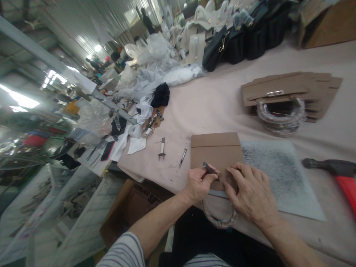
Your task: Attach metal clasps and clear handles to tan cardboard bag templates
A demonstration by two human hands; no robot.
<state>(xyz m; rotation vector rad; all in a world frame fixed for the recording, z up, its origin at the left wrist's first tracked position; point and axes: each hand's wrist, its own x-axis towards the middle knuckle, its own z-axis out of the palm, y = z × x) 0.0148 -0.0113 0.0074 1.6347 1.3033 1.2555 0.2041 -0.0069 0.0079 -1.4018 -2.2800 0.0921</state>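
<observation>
A brown leather bag panel [217, 150] lies flat at the near edge of the table, its wrapped round handle [219, 220] hanging toward me. My left hand [198, 183] is closed on a small dark metal tool [209, 169], its tip at the panel's lower edge. My right hand [251, 191] presses down on the panel beside it, fingers bent and close together. A grey speckled mat [280, 174] lies under the panel and extends right.
A hammer with a red and black handle [336, 172] lies at the right. A stack of brown panels [289, 92] with wrapped handles sits further back. Small metal tools [162, 147] lie left of the panel. Black and cream bags [236, 37] and plastic wrapping crowd the far end.
</observation>
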